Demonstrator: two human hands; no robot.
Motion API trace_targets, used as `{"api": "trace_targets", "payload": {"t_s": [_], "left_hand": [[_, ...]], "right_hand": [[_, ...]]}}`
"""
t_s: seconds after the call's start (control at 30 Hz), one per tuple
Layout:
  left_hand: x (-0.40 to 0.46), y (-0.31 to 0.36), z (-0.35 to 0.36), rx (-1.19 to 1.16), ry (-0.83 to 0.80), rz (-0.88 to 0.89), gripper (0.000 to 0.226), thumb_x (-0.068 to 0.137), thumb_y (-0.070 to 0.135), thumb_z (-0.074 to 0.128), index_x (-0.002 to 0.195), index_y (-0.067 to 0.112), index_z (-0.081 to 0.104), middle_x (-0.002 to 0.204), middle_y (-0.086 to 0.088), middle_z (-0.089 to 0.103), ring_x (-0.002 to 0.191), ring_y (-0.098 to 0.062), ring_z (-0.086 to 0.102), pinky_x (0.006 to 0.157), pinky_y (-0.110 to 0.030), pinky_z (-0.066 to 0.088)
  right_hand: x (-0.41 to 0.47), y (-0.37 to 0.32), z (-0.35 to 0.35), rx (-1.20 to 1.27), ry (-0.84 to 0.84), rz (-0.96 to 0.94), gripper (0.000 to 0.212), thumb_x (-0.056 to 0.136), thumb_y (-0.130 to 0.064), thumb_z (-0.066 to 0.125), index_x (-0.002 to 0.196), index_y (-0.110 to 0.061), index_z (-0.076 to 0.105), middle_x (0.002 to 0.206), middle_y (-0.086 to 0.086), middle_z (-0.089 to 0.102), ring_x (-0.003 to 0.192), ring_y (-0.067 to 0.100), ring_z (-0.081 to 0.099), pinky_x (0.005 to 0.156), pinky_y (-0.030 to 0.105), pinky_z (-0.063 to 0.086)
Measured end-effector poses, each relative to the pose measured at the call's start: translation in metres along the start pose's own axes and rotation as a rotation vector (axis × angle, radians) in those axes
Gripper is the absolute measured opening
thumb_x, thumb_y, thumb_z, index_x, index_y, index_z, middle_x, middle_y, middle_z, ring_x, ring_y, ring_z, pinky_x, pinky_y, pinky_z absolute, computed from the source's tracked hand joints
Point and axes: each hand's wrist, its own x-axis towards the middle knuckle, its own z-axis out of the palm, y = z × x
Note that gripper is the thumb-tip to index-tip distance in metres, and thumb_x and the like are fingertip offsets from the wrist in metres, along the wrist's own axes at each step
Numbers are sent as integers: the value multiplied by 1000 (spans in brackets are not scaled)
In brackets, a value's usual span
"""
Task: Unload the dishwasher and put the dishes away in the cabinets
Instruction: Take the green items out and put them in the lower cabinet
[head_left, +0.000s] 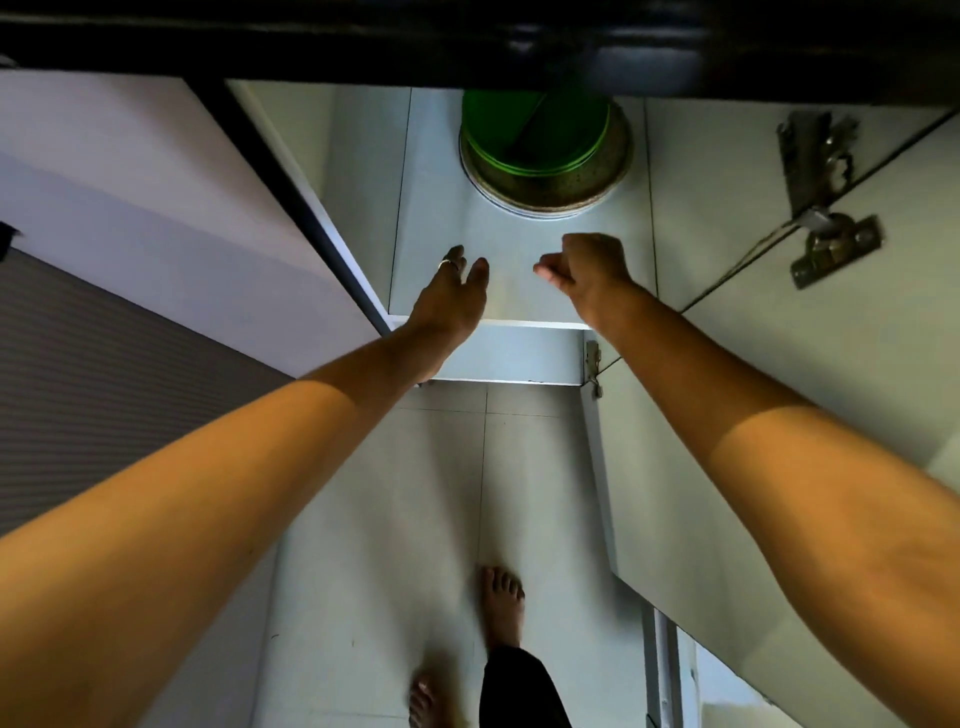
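Observation:
A stack of dishes sits at the back of a low cabinet shelf: green plates or bowls on top of a wider metal plate. Both my arms reach toward the shelf. My left hand hovers over the shelf's front edge with straight, relaxed fingers and a ring on one finger; it holds nothing. My right hand is just in front of the stack, fingers curled into a loose fist with nothing visible in it. Neither hand touches the dishes.
The cabinet's door stands open on the right, its metal hinge showing. A white panel flanks the left. A dark countertop edge overhangs the top. My bare feet stand on pale floor tiles below.

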Motion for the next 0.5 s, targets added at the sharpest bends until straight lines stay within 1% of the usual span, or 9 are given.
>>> {"api": "trace_targets", "payload": {"t_s": [0.07, 0.13, 0.17, 0.2, 0.23, 0.3, 0.37, 0.43, 0.5], "left_hand": [[-13, -3, 3, 4, -9, 12, 52, 103, 36, 25, 151, 18, 15, 158, 0, 18, 144, -19, 21, 114, -30, 17], [-31, -10, 5, 3, -19, 30, 53, 103, 36, 27, 151, 18, 15, 158, -1, 19, 144, -20, 22, 114, -30, 18], [-42, -12, 6, 19, -25, 44, 53, 103, 37, 26, 151, 18, 14, 158, -1, 17, 144, -20, 20, 114, -29, 18], [-52, -15, 8, 38, -38, 49, 54, 103, 38, 25, 151, 18, 12, 158, 0, 16, 145, -20, 19, 114, -28, 16], [-67, -17, 9, 63, -51, 58, 55, 103, 39, 25, 152, 18, 11, 159, 0, 15, 145, -19, 19, 114, -27, 16], [-93, -17, 9, 113, -30, 68, 55, 102, 40, 25, 152, 20, 12, 158, -1, 19, 143, -22, 24, 113, -29, 19], [-126, -13, 11, 139, -16, 80, 55, 102, 40, 27, 152, 24, 12, 157, 0, 21, 141, -25, 29, 112, -32, 22], [-150, -11, 16, 142, -53, 130, 56, 102, 39, 31, 152, 27, 10, 157, 0, 22, 141, -25, 30, 113, -33, 24], [-176, -10, 19, 185, -69, 247, 58, 101, 39, 33, 152, 27, 9, 156, -2, 25, 140, -24, 31, 113, -36, 25]], "right_hand": [[-18, 14, -7, -26, 35, 15, 7, 95, -5, 49, 92, -3, 55, 93, 12, 63, 70, 17, 64, 53, 17, 55], [-39, 29, -15, -21, 69, 6, 11, 95, -8, 49, 87, -5, 57, 90, 12, 64, 66, 16, 64, 56, 18, 55], [-50, 37, -19, -4, 77, 2, 10, 96, -8, 48, 91, -6, 57, 87, 13, 64, 64, 17, 63, 56, 19, 55], [-62, 44, -23, 19, 78, 1, 11, 96, -9, 47, 98, -4, 57, 84, 14, 64, 63, 17, 62, 53, 19, 56], [-76, 53, -30, 32, 81, -7, 16, 96, -10, 47, 107, -3, 57, 82, 14, 64, 62, 18, 62, 50, 19, 55], [-106, 73, -42, 32, 85, -11, 25, 97, -13, 46, 116, -2, 56, 86, 15, 65, 65, 19, 62, 48, 18, 53], [-138, 93, -55, 43, 95, 3, 24, 98, -14, 44, 116, -5, 57, 87, 13, 65, 67, 19, 62, 56, 22, 56], [-162, 109, -68, 81, 125, 25, 22, 99, -13, 42, 113, -8, 58, 82, 10, 65, 65, 19, 62, 63, 27, 54], [-190, 123, -84, 139, 136, 23, 21, 98, -8, 42, 111, -8, 58, 80, 10, 64, 65, 20, 61, 64, 29, 53]]}}
